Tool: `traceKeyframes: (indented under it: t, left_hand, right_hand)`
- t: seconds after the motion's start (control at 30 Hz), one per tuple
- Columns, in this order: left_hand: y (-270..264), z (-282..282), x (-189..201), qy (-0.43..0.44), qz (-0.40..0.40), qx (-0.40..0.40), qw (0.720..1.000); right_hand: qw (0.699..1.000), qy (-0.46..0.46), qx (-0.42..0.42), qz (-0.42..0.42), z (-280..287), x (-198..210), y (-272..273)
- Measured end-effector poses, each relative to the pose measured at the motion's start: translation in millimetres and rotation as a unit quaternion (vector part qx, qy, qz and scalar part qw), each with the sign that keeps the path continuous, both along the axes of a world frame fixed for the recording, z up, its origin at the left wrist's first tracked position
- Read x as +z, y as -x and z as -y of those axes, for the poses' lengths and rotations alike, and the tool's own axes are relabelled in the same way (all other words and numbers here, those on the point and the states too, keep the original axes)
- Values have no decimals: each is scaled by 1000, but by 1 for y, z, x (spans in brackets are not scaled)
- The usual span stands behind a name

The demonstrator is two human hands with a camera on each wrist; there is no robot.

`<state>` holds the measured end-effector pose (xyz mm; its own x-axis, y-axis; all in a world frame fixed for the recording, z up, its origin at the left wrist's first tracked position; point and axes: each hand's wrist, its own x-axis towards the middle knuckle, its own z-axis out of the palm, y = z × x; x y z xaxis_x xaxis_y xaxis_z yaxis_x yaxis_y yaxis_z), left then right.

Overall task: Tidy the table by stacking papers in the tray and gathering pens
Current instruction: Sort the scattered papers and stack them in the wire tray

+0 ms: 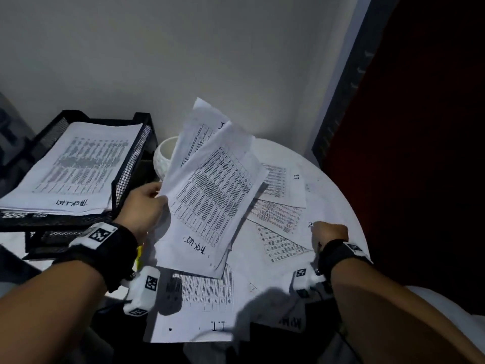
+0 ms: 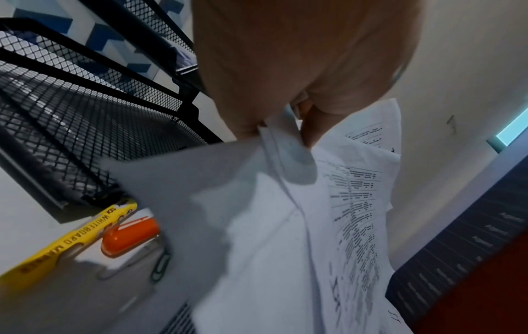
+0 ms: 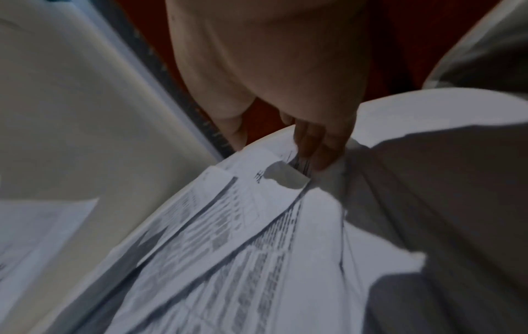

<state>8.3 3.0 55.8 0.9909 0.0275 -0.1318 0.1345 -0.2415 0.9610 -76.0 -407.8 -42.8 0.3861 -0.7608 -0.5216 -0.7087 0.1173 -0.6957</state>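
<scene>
The left hand (image 1: 143, 203) is up off the table, thumb and fingers pinching the edge of a small sheaf of printed sheets (image 1: 210, 190), and the sheaf fans out and tilts up above the round white table (image 1: 338, 195), with "TASK LIST" handwritten on its near end. Over on the other side, the right hand (image 1: 329, 232) is down low at the table's right edge, fingertips (image 3: 317, 156) curled onto the corner of a loose sheet (image 3: 257, 203) among the scattered papers (image 1: 278, 206); the wrist view shows that corner lifted and folded under the fingers. More printed pages lie spread across the tabletop, one at the near edge marked "I.T." (image 1: 199, 311). The black mesh tray (image 1: 131, 164) sits at the left, touching distance from the left hand, and there is already a stack of papers (image 1: 76, 166) lying in its top tier, also headed "TASK LIST". Beside the tray's foot, the left wrist view picks out a yellow whiteboard marker (image 2: 65, 244), an orange-capped pen (image 2: 128, 237) just beside it, and paper clips (image 2: 161, 266) on the table. A white patterned cup (image 1: 164, 156) stands behind the raised sheaf, near the wall.
</scene>
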Motion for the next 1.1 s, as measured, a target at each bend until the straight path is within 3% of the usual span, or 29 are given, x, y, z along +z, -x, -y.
traceKeyframes:
  t: [0.1,0.23,0.4,0.53,0.83,0.93,1.1]
  left_hand:
    - [-5,1,-2,1,-1,-2,1000]
    - [-10,6,1,8,0,-17,1000]
    - [-3,12,9,24,2,-4,1000]
    - [7,12,17,21,11,-15,1000]
    - [41,3,40,-4,66,-8,998]
    - [51,-6,49,18,79,12,997]
    - [64,-16,59,38,90,-6,995]
  right_hand:
    - [997,-34,60,-38,-1,-3,-4]
    - [981,98,151,-67,-11,6,0]
    - [968,171,-22,181,-3,60,18]
    - [939,220,-39,263,-9,125,49]
    - [884,348,171,259,-29,232,120]
    - [868,340,229,281,-41,262,132]
    - [868,239,220,376,-58,269,131]
